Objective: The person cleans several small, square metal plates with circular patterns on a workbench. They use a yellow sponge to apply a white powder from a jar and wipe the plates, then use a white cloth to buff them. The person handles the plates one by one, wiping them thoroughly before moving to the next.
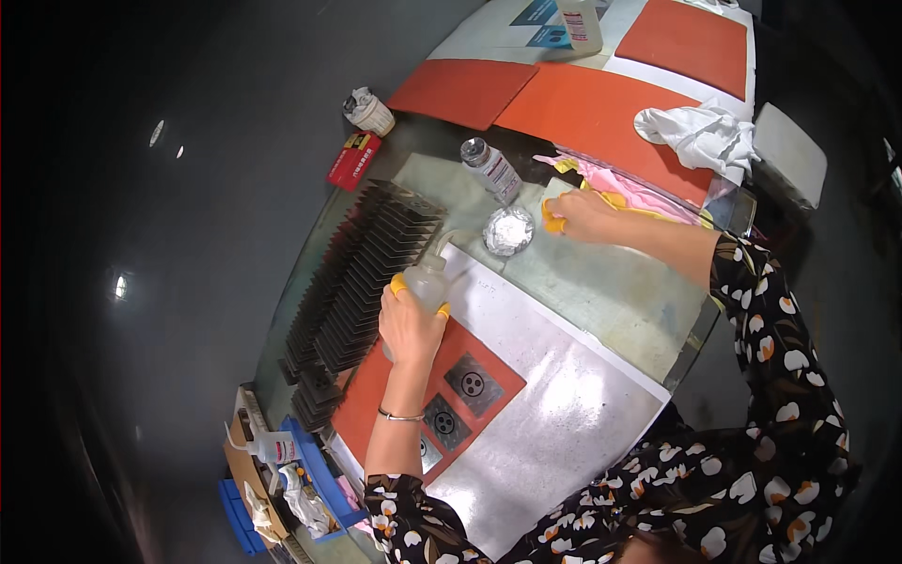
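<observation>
My left hand (412, 324), with yellow finger cots, is wrapped round a translucent squeeze bottle (428, 280) with a bent spout. Below it, several square metal plates (473, 381) with a round three-hole mark lie on a red mat (503, 367). My right hand (587, 216), also in yellow finger cots, is closed at the fingertips beside a pink and yellow cloth (615, 180); what it pinches is hidden. Just left of that hand sits a foil-covered round dish (508, 231). A labelled bottle (490, 169) with a dark top stands behind the dish.
Dark angled metal pieces (362, 273) stand in long rows at left. A white sheet (564, 404) lies under the mat. Farther off are a red box (354, 161), a stuffed cup (369, 111), orange mats (583, 103) and a white cloth (700, 136). A blue bin (315, 470) sits lower left.
</observation>
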### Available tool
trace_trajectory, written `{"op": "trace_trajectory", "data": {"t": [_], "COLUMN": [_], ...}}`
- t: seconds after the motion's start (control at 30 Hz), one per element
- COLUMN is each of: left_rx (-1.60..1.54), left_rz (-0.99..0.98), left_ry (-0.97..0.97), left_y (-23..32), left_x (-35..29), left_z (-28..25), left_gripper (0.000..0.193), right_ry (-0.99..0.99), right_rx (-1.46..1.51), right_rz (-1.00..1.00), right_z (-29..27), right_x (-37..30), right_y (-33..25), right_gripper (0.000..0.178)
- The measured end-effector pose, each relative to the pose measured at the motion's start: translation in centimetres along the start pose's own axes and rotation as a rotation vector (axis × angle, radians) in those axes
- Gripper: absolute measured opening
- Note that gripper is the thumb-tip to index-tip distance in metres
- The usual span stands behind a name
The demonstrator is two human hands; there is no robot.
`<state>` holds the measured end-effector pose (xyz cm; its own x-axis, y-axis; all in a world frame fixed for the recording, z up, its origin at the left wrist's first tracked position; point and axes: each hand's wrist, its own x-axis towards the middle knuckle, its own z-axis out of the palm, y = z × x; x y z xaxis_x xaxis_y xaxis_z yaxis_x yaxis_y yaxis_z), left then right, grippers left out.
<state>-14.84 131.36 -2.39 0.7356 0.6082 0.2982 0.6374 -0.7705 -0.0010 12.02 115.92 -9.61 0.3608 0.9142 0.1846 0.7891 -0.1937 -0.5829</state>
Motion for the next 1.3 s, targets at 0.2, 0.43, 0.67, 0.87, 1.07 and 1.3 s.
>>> {"op": "trace_trajectory", "data": {"t": [0.2, 0.43, 0.67, 0.87, 1.07, 1.3], "left_rx": [-0.022, -0.069, -0.520, -0.930, -0.877, -0.681], "left_rz": [0.002, -0.054, -0.336, -0.369, -0.583, -0.782], "left_ry": [0.002, -0.021, 0.015, 0.380, 0.678, 1.031], "left_y": [1.1, 1.6, 1.2, -5.7, -13.1, -18.0], "left_x": [0.8, 1.3, -0.6, -8.3, -19.7, -26.9], "left_z": [0.2, 0.0, -4.5, -6.0, -9.5, -12.4], "left_gripper": [0.057, 0.059, 0.060, 0.067, 0.050, 0.050], "right_ry": [-0.015, -0.007, -0.032, -0.042, -0.024, 0.172], "right_rx": [-0.017, -0.009, -0.119, -0.218, -0.239, -0.393], "right_rz": [0.020, 0.039, 0.021, -0.004, -0.111, -0.229], "right_z": [-0.6, 0.4, 1.0, 0.9, 1.2, -0.4], "right_x": [2.4, 5.1, 5.8, 5.6, 6.0, 4.5], "right_y": [-0.7, -0.8, -0.5, -1.8, -1.6, -0.5], "right_gripper": [0.018, 0.022, 0.028, 0.019, 0.015, 0.015]}}
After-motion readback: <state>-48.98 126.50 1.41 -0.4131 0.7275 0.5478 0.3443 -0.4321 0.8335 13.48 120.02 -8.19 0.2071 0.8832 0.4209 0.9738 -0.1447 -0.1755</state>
